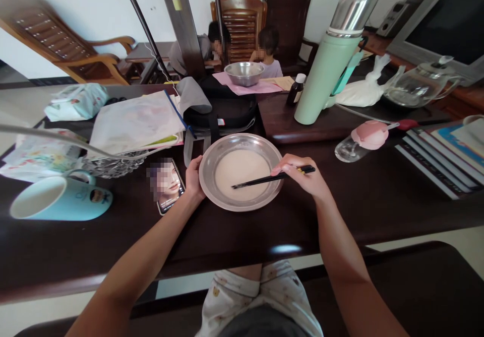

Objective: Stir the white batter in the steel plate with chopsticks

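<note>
A round metal plate (212, 156) holding a pale, smooth batter (239, 167) sits on the dark wooden table (234, 236) in front of me. My left hand (193, 178) grips the plate's left rim, fingers curled over the edge. My right hand (302, 176) is closed on a pair of black chopsticks (270, 178). Their tips rest in the batter near the middle of the plate.
A phone (169, 186) lies just left of the plate, beside a pale blue mug (60, 198). A black bag (223, 105) and papers (138, 120) lie behind. A green thermos (333, 60), pink-lidded bottle (363, 138), glass teapot (419, 85) and books (442, 158) stand right. Two people sit beyond a metal bowl (244, 72).
</note>
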Tool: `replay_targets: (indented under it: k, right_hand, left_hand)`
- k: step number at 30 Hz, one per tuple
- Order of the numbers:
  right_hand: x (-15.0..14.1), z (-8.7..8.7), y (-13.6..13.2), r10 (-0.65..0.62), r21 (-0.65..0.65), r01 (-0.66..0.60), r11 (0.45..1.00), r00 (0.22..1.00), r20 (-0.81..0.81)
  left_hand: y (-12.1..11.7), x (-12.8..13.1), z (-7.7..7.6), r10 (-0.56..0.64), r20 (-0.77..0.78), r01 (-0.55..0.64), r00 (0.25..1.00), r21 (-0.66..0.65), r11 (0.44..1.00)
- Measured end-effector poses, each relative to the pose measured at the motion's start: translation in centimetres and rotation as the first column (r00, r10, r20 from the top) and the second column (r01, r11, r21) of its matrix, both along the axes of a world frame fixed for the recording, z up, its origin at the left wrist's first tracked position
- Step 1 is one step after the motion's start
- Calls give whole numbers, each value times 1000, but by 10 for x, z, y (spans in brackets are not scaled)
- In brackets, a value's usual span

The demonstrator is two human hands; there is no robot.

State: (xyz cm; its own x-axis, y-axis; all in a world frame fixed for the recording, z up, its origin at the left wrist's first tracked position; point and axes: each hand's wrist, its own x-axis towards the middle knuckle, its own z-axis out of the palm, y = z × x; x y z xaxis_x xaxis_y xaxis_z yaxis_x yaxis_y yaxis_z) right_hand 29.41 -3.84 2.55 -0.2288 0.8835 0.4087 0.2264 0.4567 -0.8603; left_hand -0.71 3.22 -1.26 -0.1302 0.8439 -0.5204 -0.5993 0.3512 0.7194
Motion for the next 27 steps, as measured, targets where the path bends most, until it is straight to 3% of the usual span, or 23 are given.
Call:
replay_targets:
  k: [6, 12, 18, 23, 27]
  right_hand:
    - [2, 0, 0, -104, 58, 103, 993, 995, 14]
    - [0, -1, 1, -33, 19, 33, 999, 999, 15]
    - [3, 0, 0, -104, 43, 103, 994, 995, 8]
    - [0, 1, 0, -11, 18, 10, 1000, 999, 31]
    - [1, 0, 0, -92, 48, 90, 995, 995, 45]
  left_hand:
    - [0, 0, -1, -9, 9, 9, 1000, 4, 1000]
    - [1, -3, -4, -30, 25, 30, 999, 13, 999]
    - [1, -3, -6, -35, 30, 34, 999, 20, 999]
    - [1, -3, -6, -22, 18, 21, 1000, 22, 1000]
    - [1, -4, -7, -41, 20, 40, 999, 26, 999]
